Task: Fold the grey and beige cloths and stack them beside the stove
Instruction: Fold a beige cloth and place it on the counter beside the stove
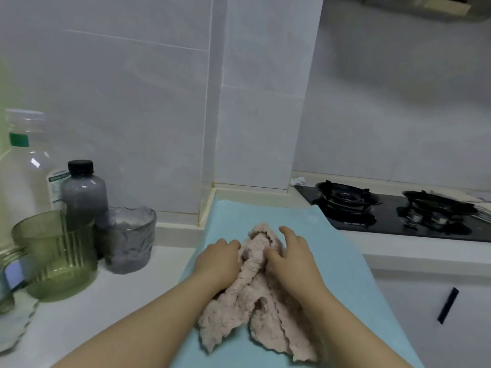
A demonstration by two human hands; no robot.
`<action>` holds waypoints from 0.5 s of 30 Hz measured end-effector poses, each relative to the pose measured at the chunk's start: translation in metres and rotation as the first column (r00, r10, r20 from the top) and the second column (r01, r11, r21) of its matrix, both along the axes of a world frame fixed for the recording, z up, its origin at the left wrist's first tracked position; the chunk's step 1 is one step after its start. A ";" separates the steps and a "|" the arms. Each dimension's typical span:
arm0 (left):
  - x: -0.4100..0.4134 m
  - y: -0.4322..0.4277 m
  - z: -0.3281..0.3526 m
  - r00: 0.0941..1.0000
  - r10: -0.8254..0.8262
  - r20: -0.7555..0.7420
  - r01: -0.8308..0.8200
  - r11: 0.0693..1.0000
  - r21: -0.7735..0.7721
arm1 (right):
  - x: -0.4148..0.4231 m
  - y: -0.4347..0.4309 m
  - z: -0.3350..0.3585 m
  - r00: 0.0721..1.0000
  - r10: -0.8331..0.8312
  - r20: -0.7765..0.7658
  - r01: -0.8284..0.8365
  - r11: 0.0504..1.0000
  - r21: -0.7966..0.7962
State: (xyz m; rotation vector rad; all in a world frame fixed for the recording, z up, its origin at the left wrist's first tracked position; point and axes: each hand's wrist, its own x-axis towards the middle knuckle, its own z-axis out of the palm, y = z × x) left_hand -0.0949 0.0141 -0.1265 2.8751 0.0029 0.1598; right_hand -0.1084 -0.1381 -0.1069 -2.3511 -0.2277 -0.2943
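Counter, left: green ribbed glass (57, 257) just beside grey textured glass (127, 240); grey bottle with black cap (83, 192) behind both; tall clear plastic bottle (26, 166) further left. Light blue sheet (340, 251) spread on white counter (119, 293). Black handle (448, 305) on white cabinet door.

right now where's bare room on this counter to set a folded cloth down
Bare blue mat lies between the beige cloth and the stove, and behind the cloth. The white counter is free between the mat and the grey glass. The left end is crowded with bottles and glasses.
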 end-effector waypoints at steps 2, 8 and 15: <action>0.011 -0.001 0.001 0.999 0.024 0.039 -0.022 0.999 -0.045 | 0.018 0.008 -0.003 0.999 0.025 -0.032 -0.027 0.998 -0.050; 0.046 0.002 0.006 0.917 0.128 0.378 -0.057 0.980 -0.193 | 0.075 0.003 -0.004 0.998 0.000 0.062 -0.001 1.000 0.027; 0.054 0.004 0.001 0.989 0.015 0.148 0.031 0.953 -0.301 | 0.099 -0.015 -0.025 1.000 -0.013 0.008 0.012 1.000 0.028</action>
